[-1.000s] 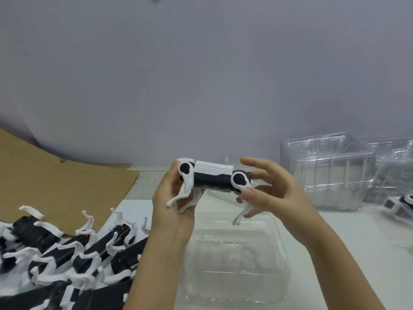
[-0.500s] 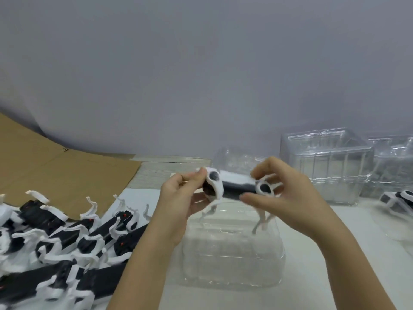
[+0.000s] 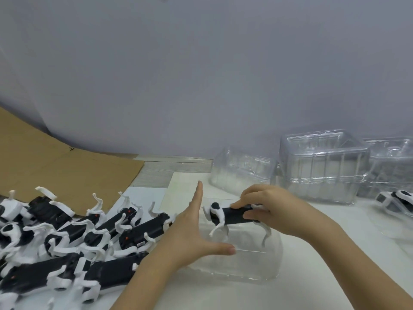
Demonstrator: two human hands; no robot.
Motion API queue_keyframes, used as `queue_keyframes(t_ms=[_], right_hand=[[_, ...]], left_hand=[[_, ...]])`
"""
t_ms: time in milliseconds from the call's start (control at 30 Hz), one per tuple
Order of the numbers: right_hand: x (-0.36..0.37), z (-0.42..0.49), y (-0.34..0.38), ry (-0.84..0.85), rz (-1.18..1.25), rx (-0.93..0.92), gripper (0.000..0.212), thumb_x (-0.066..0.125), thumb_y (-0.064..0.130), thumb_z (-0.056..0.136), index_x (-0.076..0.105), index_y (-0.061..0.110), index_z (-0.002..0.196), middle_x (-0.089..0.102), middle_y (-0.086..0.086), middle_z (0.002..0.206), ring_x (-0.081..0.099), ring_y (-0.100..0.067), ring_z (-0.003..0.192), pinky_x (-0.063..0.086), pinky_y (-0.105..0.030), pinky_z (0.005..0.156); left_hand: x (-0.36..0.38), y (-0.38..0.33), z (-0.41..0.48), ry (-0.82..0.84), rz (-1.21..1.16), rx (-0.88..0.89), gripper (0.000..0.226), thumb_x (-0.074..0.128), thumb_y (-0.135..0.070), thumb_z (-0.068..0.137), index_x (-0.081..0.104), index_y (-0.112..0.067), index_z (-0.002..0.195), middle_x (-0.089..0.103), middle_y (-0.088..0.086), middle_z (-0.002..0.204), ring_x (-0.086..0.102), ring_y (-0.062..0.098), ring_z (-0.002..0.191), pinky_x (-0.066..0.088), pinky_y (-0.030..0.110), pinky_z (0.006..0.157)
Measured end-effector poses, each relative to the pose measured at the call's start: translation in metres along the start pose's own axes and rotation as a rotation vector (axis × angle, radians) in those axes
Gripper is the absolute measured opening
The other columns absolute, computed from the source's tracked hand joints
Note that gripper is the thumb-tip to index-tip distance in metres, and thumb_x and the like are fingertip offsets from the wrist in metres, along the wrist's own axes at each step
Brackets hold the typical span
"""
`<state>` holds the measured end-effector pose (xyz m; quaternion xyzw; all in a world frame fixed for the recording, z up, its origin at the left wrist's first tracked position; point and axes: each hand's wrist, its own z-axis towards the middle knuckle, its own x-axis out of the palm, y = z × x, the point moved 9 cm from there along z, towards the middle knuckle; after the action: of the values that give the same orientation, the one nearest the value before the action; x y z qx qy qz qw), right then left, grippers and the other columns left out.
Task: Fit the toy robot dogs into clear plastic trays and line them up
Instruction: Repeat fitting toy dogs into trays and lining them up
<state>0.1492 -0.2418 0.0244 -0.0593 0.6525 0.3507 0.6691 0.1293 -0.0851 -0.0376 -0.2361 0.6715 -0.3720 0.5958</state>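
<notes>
My right hand [image 3: 271,208] grips a black-and-white toy robot dog [image 3: 225,214] by its body, legs down, at the top of a clear plastic tray [image 3: 252,264] in front of me. My left hand [image 3: 192,233] has straight fingers and a spread thumb pressed against the tray's left side and front rim. A heap of several more toy dogs [image 3: 73,238] lies on its back at the left.
Empty clear trays stand at the back: one [image 3: 242,170] near the middle, a taller stack [image 3: 321,166] to its right, another [image 3: 391,166] at the far right. A dog in a tray [image 3: 395,201] sits at the right edge. Brown cardboard [image 3: 51,162] lies back left.
The dog has come down from chest height onto the tray. My left hand has let go of it and moved to the tray's side; my right hand still holds the dog.
</notes>
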Motion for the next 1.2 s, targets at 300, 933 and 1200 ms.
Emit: queue_keyframes(t_ms=[300,933,1200], right_hand=[[0.047,0.01,-0.006,0.075,-0.289,-0.038,0.028,0.061,0.04,0.092,0.061,0.042,0.121,0.053,0.017,0.117,0.04,-0.009,0.111,0.022,-0.028,0.087],[0.028,-0.021,-0.059,-0.457,1.19,0.452,0.079,0.079,0.05,0.056,0.042,0.064,0.124,0.059,0.014,0.126,0.054,-0.014,0.124,0.038,-0.042,0.106],[0.036,-0.015,-0.06,-0.518,1.161,0.467,0.088,0.078,0.048,0.054,0.038,0.053,0.132,0.064,-0.001,0.123,0.065,-0.024,0.11,0.047,-0.048,0.101]], left_hand=[[0.003,0.004,0.001,-0.001,-0.022,0.037,0.132,0.079,-0.074,0.047,-0.006,-0.057,0.146,-0.01,-0.04,0.15,-0.007,-0.008,0.144,0.011,0.032,0.117],[-0.017,-0.013,0.037,-0.296,-0.665,0.103,0.077,0.072,-0.05,0.068,0.032,-0.056,0.133,0.031,-0.028,0.15,0.026,-0.005,0.14,0.027,0.022,0.106],[-0.024,-0.004,0.038,-0.368,-0.643,0.11,0.076,0.074,-0.034,0.077,0.034,-0.048,0.139,0.036,-0.029,0.145,0.032,0.001,0.14,0.03,0.038,0.117]])
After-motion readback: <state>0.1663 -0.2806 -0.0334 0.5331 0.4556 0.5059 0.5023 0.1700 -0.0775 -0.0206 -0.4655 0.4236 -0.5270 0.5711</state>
